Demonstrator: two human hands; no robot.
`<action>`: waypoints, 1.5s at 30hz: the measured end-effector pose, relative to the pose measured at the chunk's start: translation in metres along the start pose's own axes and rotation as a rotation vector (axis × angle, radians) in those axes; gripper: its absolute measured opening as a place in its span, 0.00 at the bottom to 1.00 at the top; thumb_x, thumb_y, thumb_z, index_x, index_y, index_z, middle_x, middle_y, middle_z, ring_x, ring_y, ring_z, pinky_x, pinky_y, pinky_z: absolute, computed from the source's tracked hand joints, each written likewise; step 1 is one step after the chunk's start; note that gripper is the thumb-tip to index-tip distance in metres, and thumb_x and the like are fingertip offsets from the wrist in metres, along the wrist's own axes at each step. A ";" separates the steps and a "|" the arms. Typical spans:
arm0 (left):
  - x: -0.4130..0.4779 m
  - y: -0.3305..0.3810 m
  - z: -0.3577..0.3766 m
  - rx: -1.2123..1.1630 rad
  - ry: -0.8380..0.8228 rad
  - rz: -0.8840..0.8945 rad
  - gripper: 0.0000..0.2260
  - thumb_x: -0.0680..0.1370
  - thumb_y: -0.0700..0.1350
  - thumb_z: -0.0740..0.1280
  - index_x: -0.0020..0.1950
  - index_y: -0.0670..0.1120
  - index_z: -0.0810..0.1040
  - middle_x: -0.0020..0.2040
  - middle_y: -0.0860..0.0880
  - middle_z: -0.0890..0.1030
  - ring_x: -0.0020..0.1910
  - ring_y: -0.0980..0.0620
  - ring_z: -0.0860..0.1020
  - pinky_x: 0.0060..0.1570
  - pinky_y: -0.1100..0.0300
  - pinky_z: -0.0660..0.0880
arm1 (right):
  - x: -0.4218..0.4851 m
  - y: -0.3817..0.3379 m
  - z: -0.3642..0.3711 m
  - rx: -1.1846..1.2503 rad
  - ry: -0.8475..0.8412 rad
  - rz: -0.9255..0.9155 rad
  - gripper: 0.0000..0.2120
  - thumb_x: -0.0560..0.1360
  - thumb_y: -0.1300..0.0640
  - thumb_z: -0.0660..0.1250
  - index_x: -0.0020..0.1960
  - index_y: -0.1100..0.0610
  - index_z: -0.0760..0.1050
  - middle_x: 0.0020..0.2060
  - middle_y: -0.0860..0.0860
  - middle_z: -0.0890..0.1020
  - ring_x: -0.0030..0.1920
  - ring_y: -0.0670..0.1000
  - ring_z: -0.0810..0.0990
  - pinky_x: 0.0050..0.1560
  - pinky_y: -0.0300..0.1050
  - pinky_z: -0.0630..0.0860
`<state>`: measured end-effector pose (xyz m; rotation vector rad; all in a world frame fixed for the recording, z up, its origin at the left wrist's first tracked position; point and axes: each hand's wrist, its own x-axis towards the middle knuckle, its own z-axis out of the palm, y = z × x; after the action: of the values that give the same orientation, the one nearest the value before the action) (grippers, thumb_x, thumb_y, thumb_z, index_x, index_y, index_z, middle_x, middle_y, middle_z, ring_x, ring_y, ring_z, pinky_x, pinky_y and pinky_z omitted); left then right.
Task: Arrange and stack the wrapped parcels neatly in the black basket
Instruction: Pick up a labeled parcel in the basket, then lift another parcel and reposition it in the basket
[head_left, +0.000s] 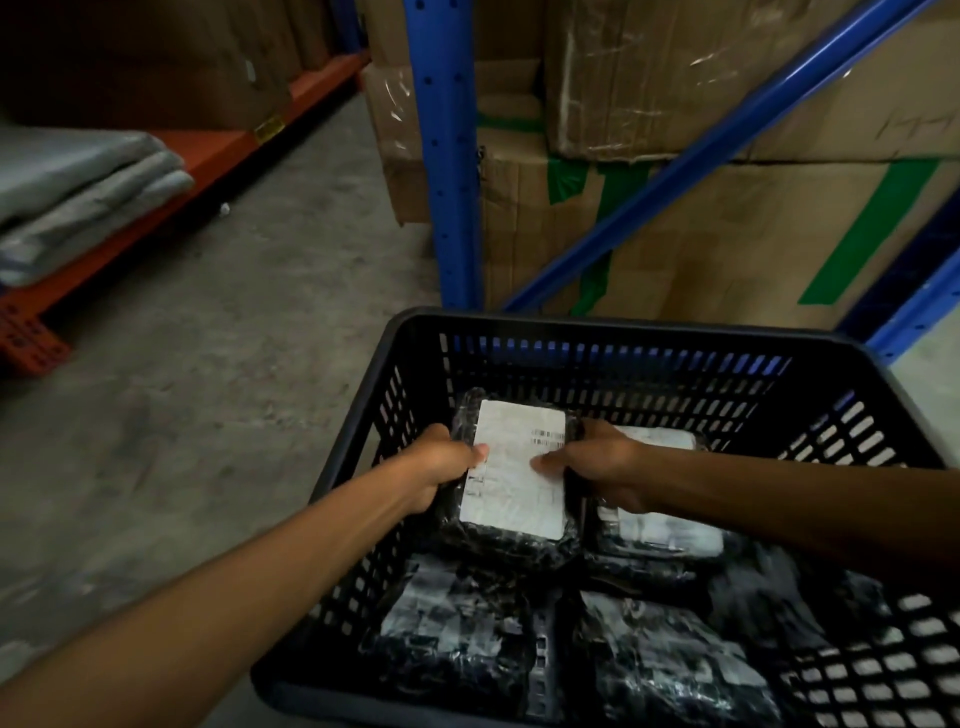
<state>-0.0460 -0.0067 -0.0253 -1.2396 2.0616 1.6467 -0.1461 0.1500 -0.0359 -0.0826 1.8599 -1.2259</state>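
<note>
Both hands, left hand (441, 462) and right hand (597, 462), grip closed on labelled black-wrapped parcel (511, 478), placing it at black basket (597, 327) far-left corner above other parcels (660, 525). Next: lower flat, release.

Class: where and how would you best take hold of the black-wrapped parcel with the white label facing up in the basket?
Grip the parcel by its two long side edges, coming from above, as the left hand and right hand do. It lies flat, label up, and the basket walls block a sideways approach.
</note>
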 end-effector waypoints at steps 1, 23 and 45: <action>0.004 0.000 0.000 0.021 0.020 -0.014 0.27 0.81 0.44 0.67 0.76 0.38 0.61 0.73 0.42 0.70 0.70 0.41 0.71 0.59 0.53 0.74 | 0.006 0.000 0.004 0.002 0.012 -0.002 0.19 0.71 0.71 0.73 0.62 0.67 0.77 0.60 0.62 0.83 0.58 0.63 0.83 0.61 0.61 0.79; -0.045 0.006 0.002 1.335 -0.190 0.121 0.19 0.78 0.40 0.68 0.68 0.40 0.73 0.66 0.42 0.75 0.56 0.45 0.78 0.51 0.58 0.76 | -0.036 0.054 0.007 -1.143 -0.207 -0.559 0.48 0.76 0.51 0.70 0.81 0.57 0.38 0.81 0.57 0.47 0.80 0.55 0.53 0.75 0.41 0.54; -0.108 -0.041 -0.019 1.391 -0.399 0.209 0.17 0.81 0.47 0.65 0.68 0.42 0.75 0.66 0.42 0.77 0.64 0.44 0.77 0.63 0.55 0.74 | -0.068 0.067 0.042 -1.279 -0.558 -0.936 0.33 0.75 0.54 0.71 0.74 0.62 0.62 0.57 0.59 0.81 0.51 0.56 0.82 0.51 0.48 0.79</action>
<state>0.0562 0.0261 0.0213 -0.1836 2.2465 0.1479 -0.0498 0.1870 -0.0496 -1.9136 1.7839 -0.2163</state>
